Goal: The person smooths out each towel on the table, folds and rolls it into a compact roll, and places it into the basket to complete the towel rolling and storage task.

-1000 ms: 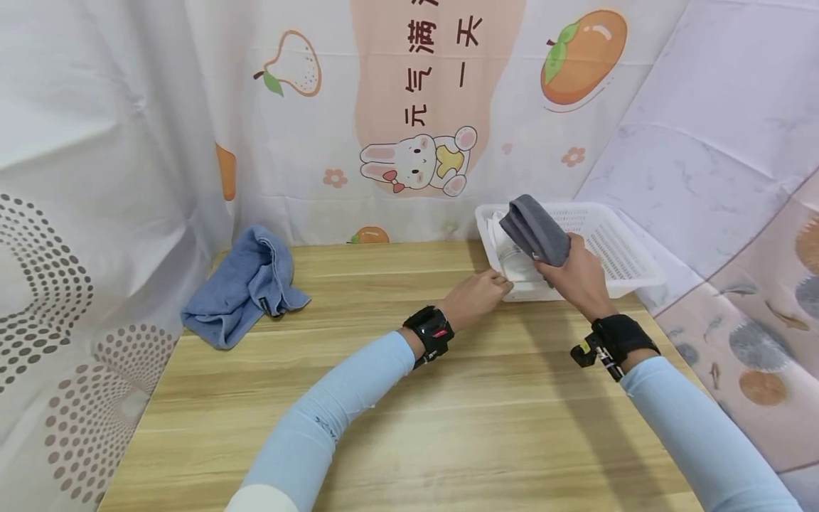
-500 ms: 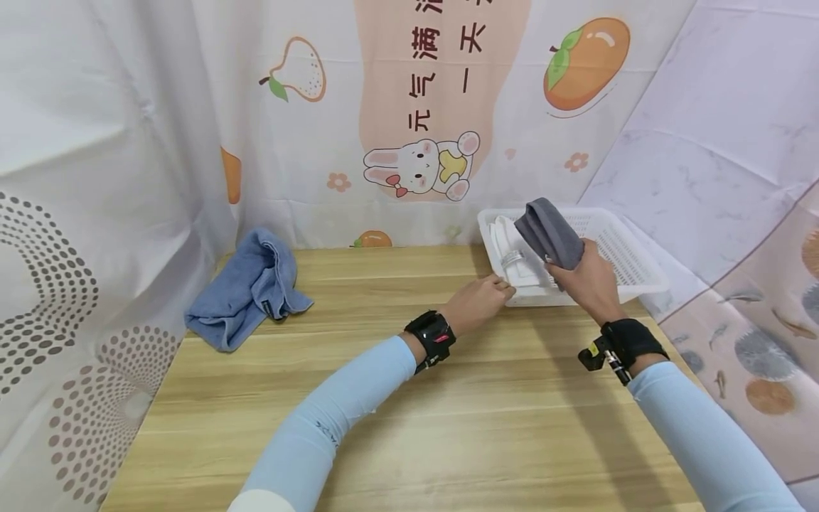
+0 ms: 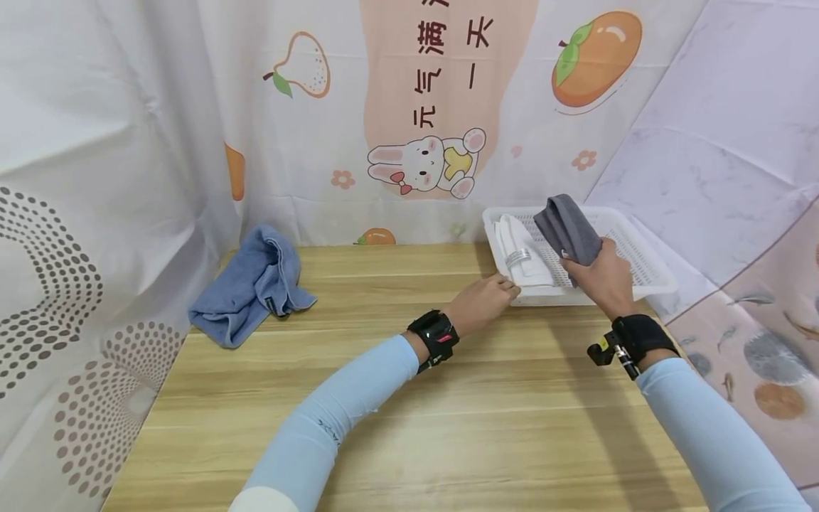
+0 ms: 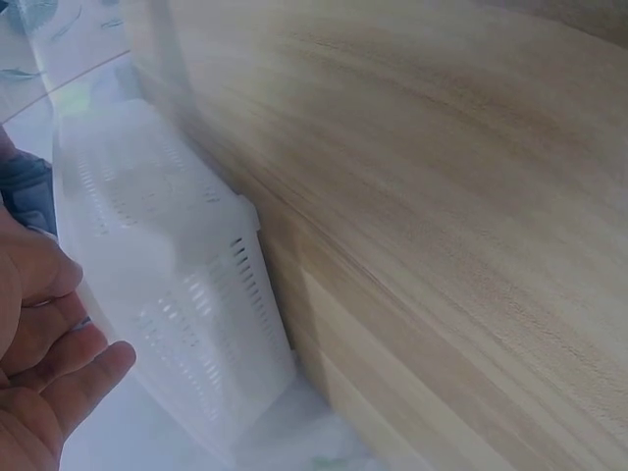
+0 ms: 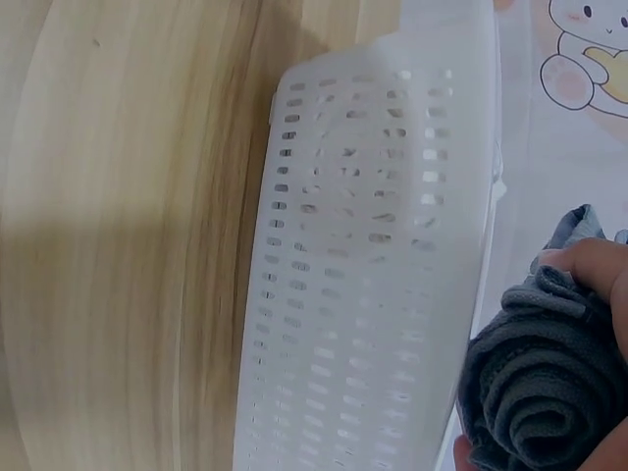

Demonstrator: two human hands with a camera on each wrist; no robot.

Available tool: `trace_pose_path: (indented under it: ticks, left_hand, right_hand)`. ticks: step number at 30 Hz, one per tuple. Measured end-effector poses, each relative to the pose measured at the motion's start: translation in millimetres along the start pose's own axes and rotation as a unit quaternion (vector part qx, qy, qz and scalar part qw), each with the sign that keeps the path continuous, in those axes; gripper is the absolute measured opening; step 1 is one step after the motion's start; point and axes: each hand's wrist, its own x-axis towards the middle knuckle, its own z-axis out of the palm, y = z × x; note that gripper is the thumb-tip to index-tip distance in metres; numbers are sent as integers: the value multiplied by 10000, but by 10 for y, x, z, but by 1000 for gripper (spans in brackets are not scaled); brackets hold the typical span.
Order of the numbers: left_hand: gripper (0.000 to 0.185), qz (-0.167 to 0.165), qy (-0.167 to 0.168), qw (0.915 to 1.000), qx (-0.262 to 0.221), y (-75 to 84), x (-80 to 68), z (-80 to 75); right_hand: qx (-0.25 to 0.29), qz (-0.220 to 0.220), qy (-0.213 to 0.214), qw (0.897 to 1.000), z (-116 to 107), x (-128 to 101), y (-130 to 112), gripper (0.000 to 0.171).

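Observation:
My right hand [image 3: 604, 279] grips a rolled dark grey towel [image 3: 571, 233] and holds it over the white plastic basket [image 3: 662, 283]. In the right wrist view the towel's spiral end [image 5: 545, 417] faces the camera, with the thumb along its top. My left hand [image 3: 484, 302] is at the basket's near left corner, its curled fingers holding the rim; in the left wrist view the fingertips [image 4: 118, 358] overlap that rim. Inside the basket, along its left side, lies a folded white cloth [image 3: 534, 272] with a printed grey label.
A crumpled blue towel [image 3: 239, 299] lies at the back left of the wooden table [image 3: 409, 427]. Printed white curtains [image 3: 307, 163] hang behind and on both sides, close to the basket's far and right edges.
The grey towel has moved slightly right with my right hand, uncovering more of the white cloth. My left hand stays at the basket's corner. The head view has shifted a little.

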Motion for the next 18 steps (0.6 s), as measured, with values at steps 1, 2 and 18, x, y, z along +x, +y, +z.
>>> trace_pose_path:
  ticks: [1, 2, 18]
  left_hand:
    - [30, 2, -4, 10000, -2, -2, -2, -7]
    - [30, 5, -11, 10000, -4, -3, -5, -11]
    - [31, -27, 14, 10000, 65, -10, -20, 19]
  right_hand:
    - [8, 19, -4, 10000, -1, 12, 0, 91]
    - [10, 38, -15, 10000, 0, 23, 2, 91]
    - [-15, 126, -191, 9997, 49, 86, 68, 88]
